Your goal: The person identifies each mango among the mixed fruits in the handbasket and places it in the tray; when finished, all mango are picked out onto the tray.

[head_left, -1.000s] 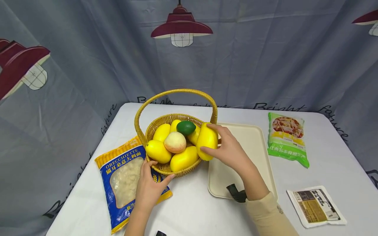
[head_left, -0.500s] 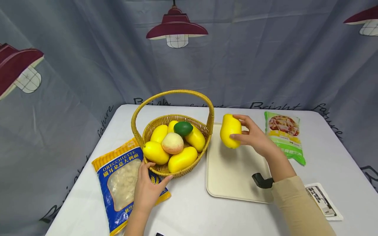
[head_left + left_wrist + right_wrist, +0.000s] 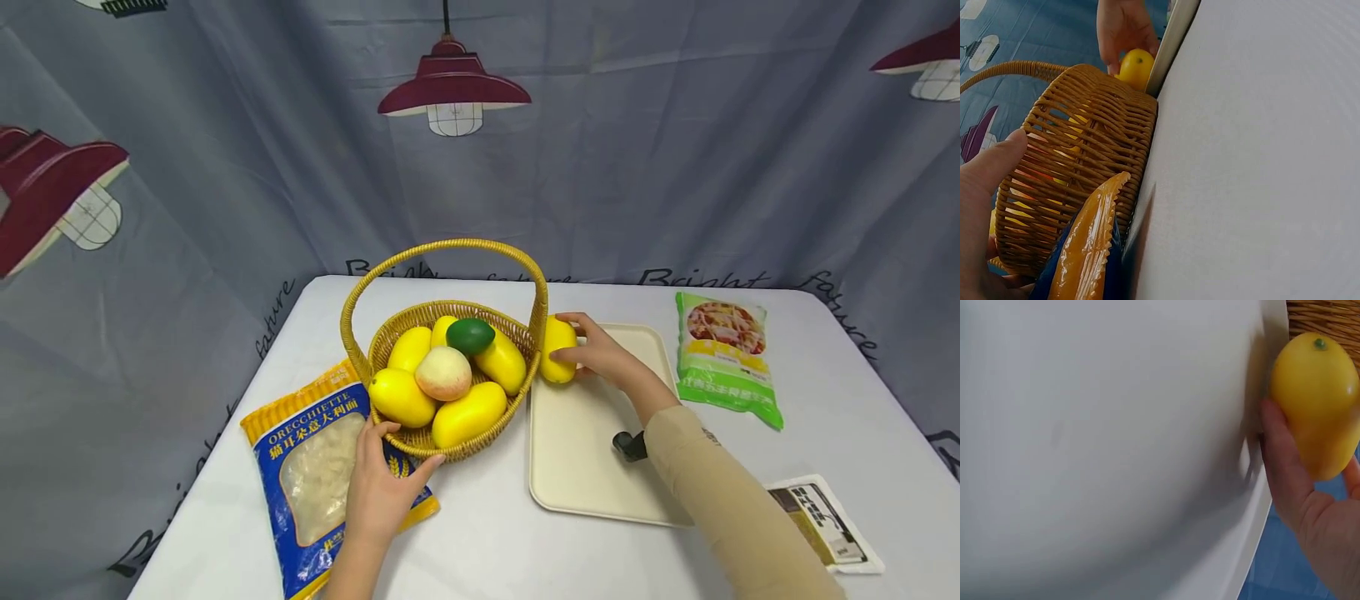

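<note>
In the head view my right hand [image 3: 603,354] pinches a yellow mango [image 3: 558,350] between thumb and fingers at the far left corner of the beige tray [image 3: 573,471], close beside the basket. The right wrist view shows that mango [image 3: 1316,394] low at the tray's edge. My left hand [image 3: 382,487] grips the near rim of the yellow wicker basket [image 3: 472,448], thumb on the rim [image 3: 1000,156] in the left wrist view. Inside the basket lie several mangoes [image 3: 468,414], a pale peach [image 3: 444,373] and a dark green fruit [image 3: 470,336].
A blue and yellow orecchiette bag [image 3: 318,483] lies left of the basket, partly under my left hand. Right of the tray are a green food bag [image 3: 726,354] and a flat white packet [image 3: 832,525]. The basket's tall handle [image 3: 450,243] arches over the fruit.
My right hand has carried the mango from the basket's right side out over the tray, then back left and down to the tray's far left corner. The left hand stays at the basket rim.
</note>
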Motion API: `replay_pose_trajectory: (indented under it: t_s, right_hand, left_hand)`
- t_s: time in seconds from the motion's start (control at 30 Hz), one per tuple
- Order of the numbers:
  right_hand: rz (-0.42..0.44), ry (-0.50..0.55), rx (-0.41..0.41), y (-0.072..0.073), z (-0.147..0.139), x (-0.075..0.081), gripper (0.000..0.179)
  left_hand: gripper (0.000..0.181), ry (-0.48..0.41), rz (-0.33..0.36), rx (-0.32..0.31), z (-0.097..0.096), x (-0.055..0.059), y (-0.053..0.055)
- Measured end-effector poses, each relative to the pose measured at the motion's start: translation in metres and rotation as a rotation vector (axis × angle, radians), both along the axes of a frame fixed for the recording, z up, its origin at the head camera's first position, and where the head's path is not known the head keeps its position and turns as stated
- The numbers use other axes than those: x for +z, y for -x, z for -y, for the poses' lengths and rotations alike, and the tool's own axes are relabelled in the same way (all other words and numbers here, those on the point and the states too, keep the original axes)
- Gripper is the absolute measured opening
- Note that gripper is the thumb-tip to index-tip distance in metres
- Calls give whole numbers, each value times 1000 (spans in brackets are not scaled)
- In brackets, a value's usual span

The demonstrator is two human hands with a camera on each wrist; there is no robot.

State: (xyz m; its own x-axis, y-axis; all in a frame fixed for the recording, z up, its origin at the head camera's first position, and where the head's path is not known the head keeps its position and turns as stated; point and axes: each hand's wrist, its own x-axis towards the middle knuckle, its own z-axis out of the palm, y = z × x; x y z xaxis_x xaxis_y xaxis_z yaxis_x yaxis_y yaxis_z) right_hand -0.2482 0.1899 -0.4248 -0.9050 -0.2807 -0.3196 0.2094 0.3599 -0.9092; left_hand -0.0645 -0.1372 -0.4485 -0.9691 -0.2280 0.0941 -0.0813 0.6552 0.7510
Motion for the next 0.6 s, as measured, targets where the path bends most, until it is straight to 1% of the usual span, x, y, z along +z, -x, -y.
replay_pose_trajectory:
  t_s: [0.03, 0.2, 0.27, 0.43, 0.53, 0.6]
  right_hand:
    - [5, 5, -1, 0, 3, 3, 80]
    - [33, 39, -47, 10, 8, 0, 82]
    - [26, 45, -66, 15, 7, -8, 83]
    - [13, 30, -86, 18, 10, -6, 81]
    - [19, 13, -86, 18, 9, -5, 82]
    - [32, 21, -87, 18, 8, -5, 82]
  left_hand:
    - [79, 3, -2, 1, 0, 0, 0]
    - [78, 10, -5, 2, -1, -1, -1]
    - [78, 12, -1, 2, -1, -1, -2]
    - [77, 15, -7, 2, 0, -1, -1]
    - [77, 15, -15, 0, 0, -1, -1]
    - [77, 16, -20, 0, 0, -1, -1]
